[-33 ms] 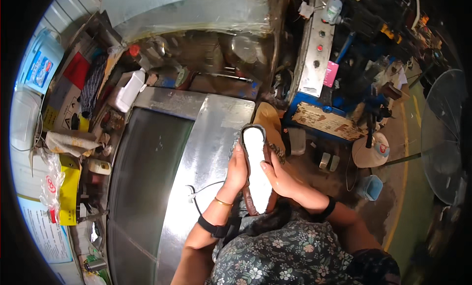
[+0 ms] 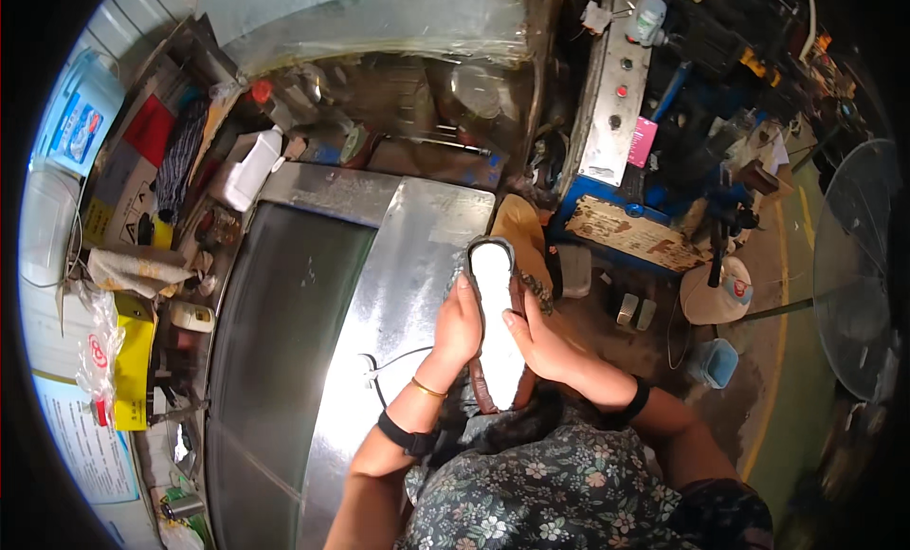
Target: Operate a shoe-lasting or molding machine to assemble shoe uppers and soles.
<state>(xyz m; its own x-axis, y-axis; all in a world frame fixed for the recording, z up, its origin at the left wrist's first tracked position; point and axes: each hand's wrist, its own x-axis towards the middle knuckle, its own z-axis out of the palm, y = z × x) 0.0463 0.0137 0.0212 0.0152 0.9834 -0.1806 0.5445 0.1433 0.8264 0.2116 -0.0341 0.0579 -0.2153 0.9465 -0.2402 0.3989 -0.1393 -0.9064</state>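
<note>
Between my two hands is a brown shoe point(image 2: 497, 337), its long white sole-shaped face turned up and a dark grey rim around its far end. Whether that white face is an insole or a bottom I cannot tell. My left hand point(image 2: 459, 324) is closed along the shoe's left side, its thumb pointing away from me. On the opposite side my right hand point(image 2: 545, 344) grips the edge, with the thumb lying over the white face. Most of my fingers are hidden beneath the shoe. Its near end lies close to my floral apron point(image 2: 550, 484).
A shiny metal ledge point(image 2: 365, 303) and a dark conveyor belt point(image 2: 284, 332) run along my left. Bottles, cloths and a yellow box point(image 2: 133, 360) crowd the far-left side. At the right stand a blue machine with a button panel point(image 2: 616, 104), a round stool point(image 2: 716, 292) and a bin point(image 2: 716, 362).
The whole view has shifted very slightly. My grip on the shoe looks the same.
</note>
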